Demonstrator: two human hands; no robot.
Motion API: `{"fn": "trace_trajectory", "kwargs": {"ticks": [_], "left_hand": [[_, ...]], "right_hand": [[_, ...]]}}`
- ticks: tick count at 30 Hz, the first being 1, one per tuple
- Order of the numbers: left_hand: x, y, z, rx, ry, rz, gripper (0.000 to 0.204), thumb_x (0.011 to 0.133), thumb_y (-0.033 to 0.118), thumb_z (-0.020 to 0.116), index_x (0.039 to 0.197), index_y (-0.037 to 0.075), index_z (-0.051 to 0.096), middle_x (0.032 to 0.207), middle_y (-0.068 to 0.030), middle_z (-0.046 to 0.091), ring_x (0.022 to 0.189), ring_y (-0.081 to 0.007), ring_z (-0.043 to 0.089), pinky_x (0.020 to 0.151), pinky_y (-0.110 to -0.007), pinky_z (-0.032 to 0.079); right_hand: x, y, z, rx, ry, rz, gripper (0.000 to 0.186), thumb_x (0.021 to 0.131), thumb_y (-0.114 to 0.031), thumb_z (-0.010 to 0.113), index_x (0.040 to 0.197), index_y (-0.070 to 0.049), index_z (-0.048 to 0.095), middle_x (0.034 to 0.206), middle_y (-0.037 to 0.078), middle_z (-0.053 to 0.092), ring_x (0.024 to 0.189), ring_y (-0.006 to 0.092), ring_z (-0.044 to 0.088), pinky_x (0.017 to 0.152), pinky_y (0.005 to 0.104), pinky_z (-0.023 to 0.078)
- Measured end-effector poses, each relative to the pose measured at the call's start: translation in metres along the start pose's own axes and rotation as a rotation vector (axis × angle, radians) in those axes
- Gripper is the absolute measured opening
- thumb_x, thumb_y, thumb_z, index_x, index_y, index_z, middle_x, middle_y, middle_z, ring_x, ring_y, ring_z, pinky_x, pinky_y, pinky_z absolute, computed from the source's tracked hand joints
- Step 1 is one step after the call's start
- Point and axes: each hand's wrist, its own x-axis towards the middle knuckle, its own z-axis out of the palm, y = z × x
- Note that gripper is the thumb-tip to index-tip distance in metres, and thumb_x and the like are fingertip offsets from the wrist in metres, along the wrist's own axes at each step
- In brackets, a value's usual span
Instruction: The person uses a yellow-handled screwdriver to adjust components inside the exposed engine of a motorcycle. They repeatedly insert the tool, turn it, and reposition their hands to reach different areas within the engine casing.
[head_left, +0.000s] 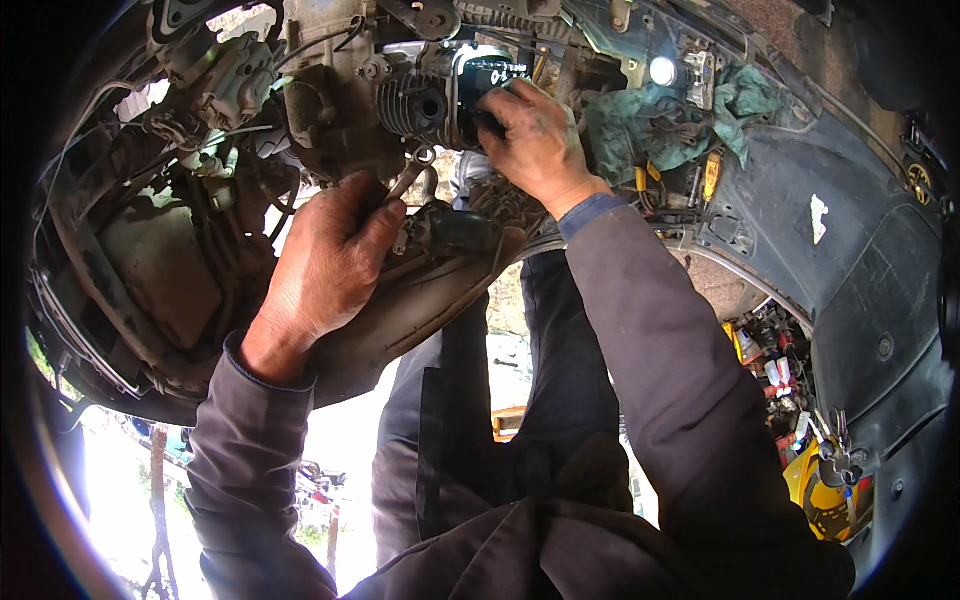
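Observation:
My left hand (340, 255) is closed around the shank of a wrench (405, 178). The wrench's ring end points up to the right, just below a finned metal housing (408, 105) with a dark round hole. My right hand (540, 140) reaches to the right side of that housing, beside a dark cylindrical part (480, 72) with a brightly lit rim. Its fingers are curled in, and what they grip is hidden behind them. Below the housing, between the hands, sits a dark rounded part (460, 232).
A greenish rag (650, 125) lies on the right by a small bright lamp (663, 71). Near it is a yellow-handled tool (712, 176). Hoses and metal parts crowd the left, above a curved bumper (430, 320). A yellow container (820, 495) and pliers (842, 455) are at lower right.

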Motion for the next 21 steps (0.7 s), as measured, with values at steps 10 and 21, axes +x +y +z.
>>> {"fn": "trace_trajectory", "kwargs": {"ticks": [10, 21], "left_hand": [[0.0014, 0.0003, 0.0004, 0.004, 0.017, 0.033, 0.024, 0.094, 0.019, 0.058, 0.092, -0.006, 0.058, 0.068, -0.0026, 0.047, 0.068, -0.0095, 0.04, 0.058, -0.03, 0.035], [0.0013, -0.0006, 0.0019, 0.008, 0.012, -0.007, 0.026, 0.093, 0.022, 0.057, 0.092, -0.003, 0.057, 0.071, -0.0134, 0.058, 0.065, -0.0236, 0.054, 0.065, -0.037, 0.044]], "right_hand": [[0.0007, -0.002, -0.0011, -0.005, 0.02, -0.02, 0.018, 0.076, -0.011, 0.073, 0.088, -0.006, 0.06, 0.09, 0.013, 0.057, 0.087, 0.034, 0.062, 0.077, 0.0452, 0.053], [-0.0029, -0.0031, 0.0018, 0.026, 0.032, 0.032, 0.021, 0.076, -0.009, 0.073, 0.093, -0.007, 0.06, 0.091, 0.013, 0.056, 0.087, 0.0346, 0.061, 0.075, 0.0449, 0.052]]}}
